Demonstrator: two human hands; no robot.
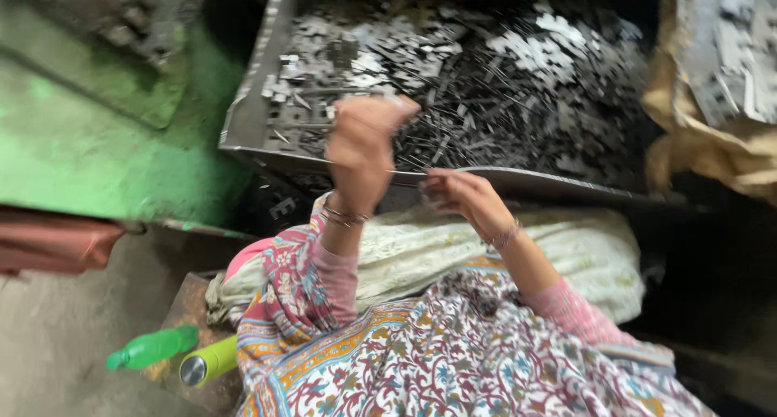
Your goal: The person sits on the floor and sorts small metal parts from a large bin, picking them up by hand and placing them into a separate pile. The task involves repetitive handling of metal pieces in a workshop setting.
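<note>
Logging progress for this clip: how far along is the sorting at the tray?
Done: nothing visibly set apart. In hand: the left hand is raised over the metal tray; the right hand is at its front edge; blur hides any grip. Left: a big heap of metal pieces fills the tray.

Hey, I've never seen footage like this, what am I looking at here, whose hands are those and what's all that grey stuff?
There is one picture, from a camera worn on a person's head, looking down at their own two bare hands. The left hand is raised over the near edge of a big metal tray, fingers curled; the blur hides whether it grips anything. The right hand sits at the tray's rim, fingers pinched together, maybe on something small. The tray holds a heap of small flat metal pieces. A patterned cloth covers the lap. A green bottle and a yellow-green flask lie lower left.
</note>
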